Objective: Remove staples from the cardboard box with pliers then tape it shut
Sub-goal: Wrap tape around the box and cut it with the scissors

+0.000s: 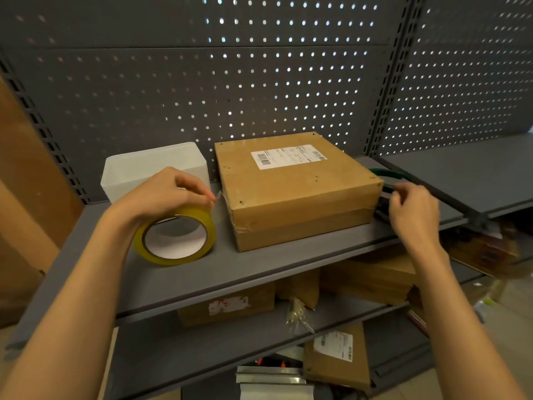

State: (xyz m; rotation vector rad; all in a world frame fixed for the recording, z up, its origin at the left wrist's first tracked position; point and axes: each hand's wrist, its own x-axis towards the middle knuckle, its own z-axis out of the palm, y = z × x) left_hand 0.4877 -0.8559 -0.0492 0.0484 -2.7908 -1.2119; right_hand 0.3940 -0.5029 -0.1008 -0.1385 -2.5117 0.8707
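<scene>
A flat brown cardboard box with a white shipping label lies on the grey shelf. My left hand grips a yellowish tape roll standing on edge left of the box, with a short clear strip pulled toward the box's left corner. My right hand hovers at the box's right side, fingers loosely curled, over green-handled pliers that lie on the shelf against the box. The pliers' jaws are hidden behind my hand.
A white open bin stands behind the tape roll. A grey pegboard backs the shelf. Lower shelves hold more cardboard boxes, a labelled parcel and packets. A second shelf section adjoins at right.
</scene>
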